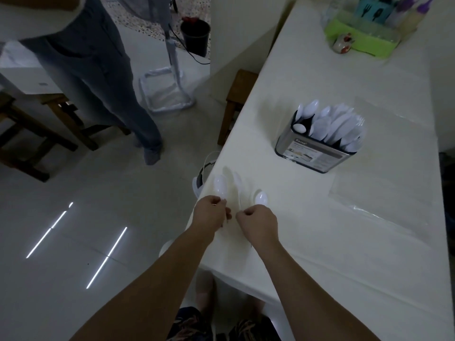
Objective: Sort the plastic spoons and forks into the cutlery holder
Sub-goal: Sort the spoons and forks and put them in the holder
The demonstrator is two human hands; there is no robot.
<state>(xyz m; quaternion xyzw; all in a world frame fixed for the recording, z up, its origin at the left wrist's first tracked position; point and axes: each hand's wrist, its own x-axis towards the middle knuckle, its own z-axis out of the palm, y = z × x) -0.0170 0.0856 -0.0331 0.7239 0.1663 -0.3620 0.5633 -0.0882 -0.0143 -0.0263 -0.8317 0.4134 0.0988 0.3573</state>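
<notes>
The room is dim. A glossy pale tiled floor [73, 242] reflects streaks of light. The long desk [369, 217] wears a white cover. Wooden benches [37, 134] stand at left, a wooden stool [236, 99] beside the desk. A fan stand [172, 82] and a dark bucket [195, 36] sit farther back.

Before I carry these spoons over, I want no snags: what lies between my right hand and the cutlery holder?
Head view: only bare white tablecloth lies between the right hand and the cutlery holder.
</notes>
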